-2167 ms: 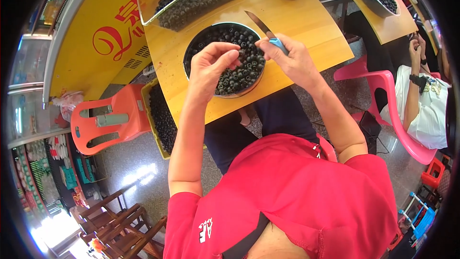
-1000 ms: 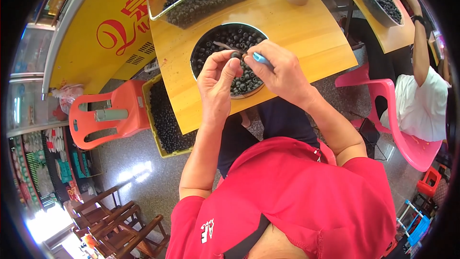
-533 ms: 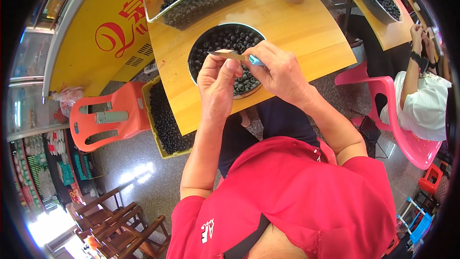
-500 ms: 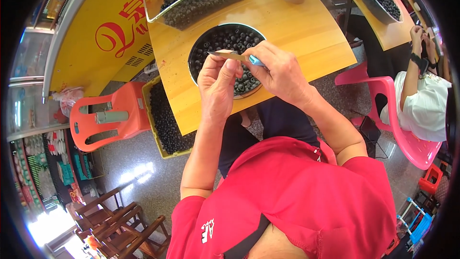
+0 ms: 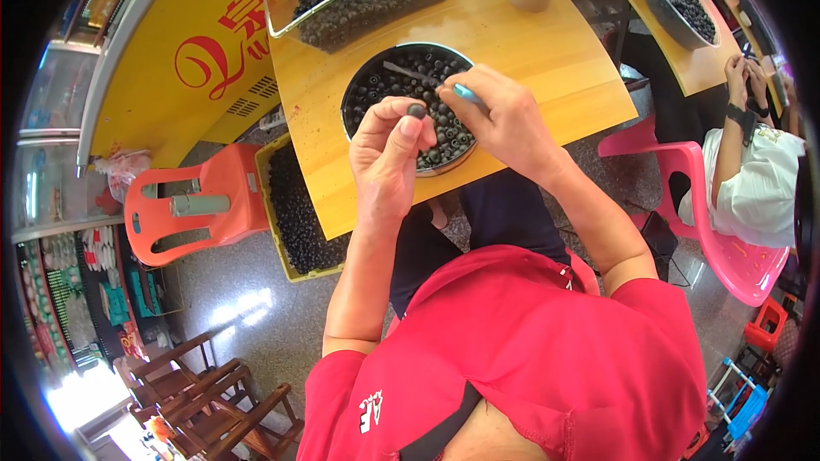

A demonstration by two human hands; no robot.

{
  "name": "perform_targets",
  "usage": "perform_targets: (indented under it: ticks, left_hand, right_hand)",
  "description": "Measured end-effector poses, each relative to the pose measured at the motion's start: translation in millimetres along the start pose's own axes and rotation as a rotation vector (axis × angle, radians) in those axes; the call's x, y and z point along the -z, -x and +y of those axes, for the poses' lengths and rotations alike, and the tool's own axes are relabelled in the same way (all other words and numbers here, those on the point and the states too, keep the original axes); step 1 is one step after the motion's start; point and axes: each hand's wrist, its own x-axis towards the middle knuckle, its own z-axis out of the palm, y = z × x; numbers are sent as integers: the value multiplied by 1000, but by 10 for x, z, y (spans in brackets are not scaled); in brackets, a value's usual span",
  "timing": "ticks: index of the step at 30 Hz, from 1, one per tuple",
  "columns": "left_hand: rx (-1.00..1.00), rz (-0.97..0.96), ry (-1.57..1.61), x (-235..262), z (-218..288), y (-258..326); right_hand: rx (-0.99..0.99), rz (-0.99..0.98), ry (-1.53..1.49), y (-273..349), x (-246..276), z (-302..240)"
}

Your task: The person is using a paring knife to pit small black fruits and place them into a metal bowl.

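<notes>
My left hand (image 5: 384, 145) pinches a small dark round piece (image 5: 416, 111) between thumb and fingertips, over the near left part of a round pan (image 5: 444, 168). A knife (image 5: 468, 94) with a light blue handle is gripped in my right hand (image 5: 517, 124). Its thin blade points left and away, above the pan and apart from the piece. Many similar dark pieces, some showing a hole or pale centre, fill the pan. The pan rests at the near edge of the wooden table (image 5: 564, 77).
A clear box (image 5: 278, 32) of dark pieces stands at the far left of the table, a small round cup (image 5: 530, 0) at the far right. Below left are a yellow crate (image 5: 299, 276) and an orange-red chair (image 5: 243, 196). Another person sits right, near a pink chair (image 5: 726, 243).
The knife blade has moved away from my left fingertips and now tilts up over the pan. The dark piece in my left hand has come into clear view.
</notes>
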Motion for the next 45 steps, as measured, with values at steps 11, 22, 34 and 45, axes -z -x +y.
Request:
perform_targets:
  ticks: [11,22,34,45]
  left_hand:
    - [-137,-25,-284,158,88,86]
    - [-92,504,-719,1614,656,658]
    - [-149,-147,-1223,509,557,77]
    - [-98,-734,-1602,219,-80,-407]
  right_hand:
    - [-496,-354,-1117,-52,-37,-331]
    - [-434,-181,-683,-46,92,181]
    - [-531,41,-811,220,201,473]
    - [-589,-43,-850,297,353,388]
